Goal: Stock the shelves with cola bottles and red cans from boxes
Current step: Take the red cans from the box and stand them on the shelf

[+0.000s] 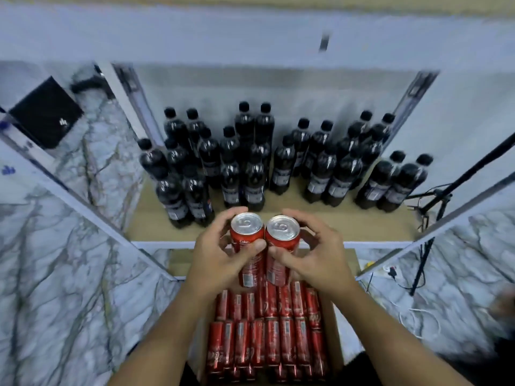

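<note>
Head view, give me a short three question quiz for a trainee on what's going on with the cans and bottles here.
1. True or false: each hand holds one red can.
2. Where do the cola bottles stand? A) in the box B) on the wooden shelf C) on the floor
3. Fill in: the other cans lie in a ____ below the hands.

Key:
1. True: the left hand holds the left can and the right hand holds the right can, side by side, tops up.
2. B: they stand on the shelf.
3. Box.
</note>
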